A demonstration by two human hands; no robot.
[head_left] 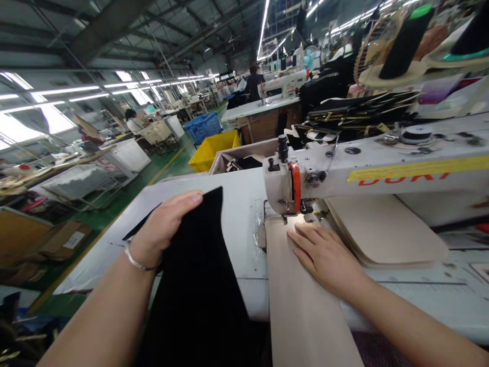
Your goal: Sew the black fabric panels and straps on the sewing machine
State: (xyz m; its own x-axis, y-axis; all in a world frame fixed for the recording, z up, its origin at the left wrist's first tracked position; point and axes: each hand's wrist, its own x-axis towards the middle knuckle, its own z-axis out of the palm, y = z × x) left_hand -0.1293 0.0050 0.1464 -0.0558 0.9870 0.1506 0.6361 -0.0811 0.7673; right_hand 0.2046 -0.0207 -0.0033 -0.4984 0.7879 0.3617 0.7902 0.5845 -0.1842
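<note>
My left hand (pixel 168 219) is closed on the upper edge of a black fabric piece (pixel 198 275), thumb on top, fingers hidden behind. That piece hangs down over the front of the white sewing table (pixel 244 199). Spread flat, my right hand (pixel 324 252) presses on a long beige panel (pixel 294 311), fingertips close to the presser foot. The panel's far end lies at the needle area of the sewing machine (pixel 382 171), and its near end runs off the table toward me. Beneath the machine arm sits a stack of beige panels (pixel 385 229) with rounded corners.
Behind the table stand a yellow bin (pixel 216 148) and a blue crate (pixel 202 126). Black pieces with zippers (pixel 355 114) are piled beyond the machine. A black thread cone (pixel 407 43) rises at the upper right. Farther off, a person (pixel 254 84) is near another sewing machine (pixel 284 84).
</note>
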